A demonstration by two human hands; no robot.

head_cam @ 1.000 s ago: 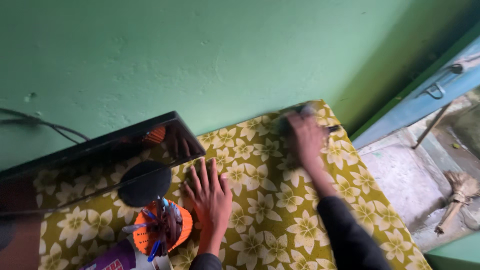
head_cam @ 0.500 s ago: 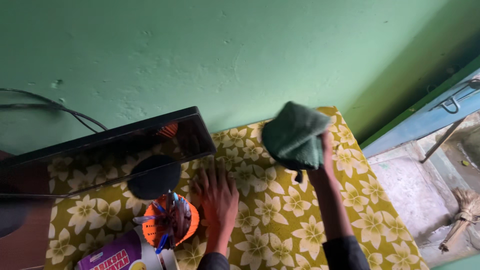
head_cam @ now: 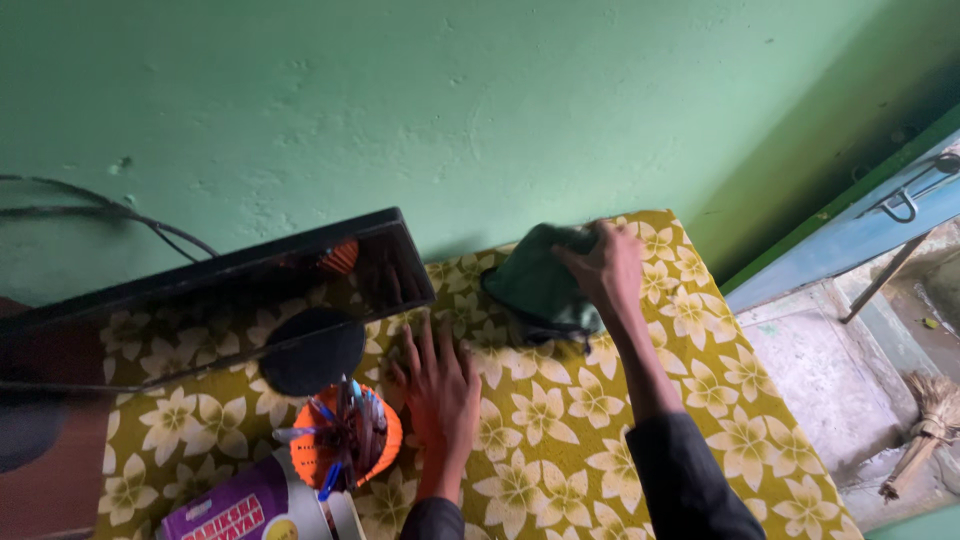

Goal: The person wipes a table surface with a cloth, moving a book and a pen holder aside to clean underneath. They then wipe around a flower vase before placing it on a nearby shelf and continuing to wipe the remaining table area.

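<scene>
Gripping crumpled dark-green cloth (head_cam: pixel 540 285) with clenched right hand (head_cam: pixel 607 268), near monitor (head_cam: pixel 200 300). Resting left hand (head_cam: pixel 438 392) flat, fingers spread, beside monitor base.

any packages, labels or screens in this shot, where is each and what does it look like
Screen: a dark, glossy flat panel with a black frame, standing at the left along the green wall, its round black foot on the flowered cloth; it is off and mirrors the cloth.
Package: at the bottom left edge beside the orange pen holder, a purple pack with a red band of lettering and a yellow spot, partly cut off by the frame.
</scene>
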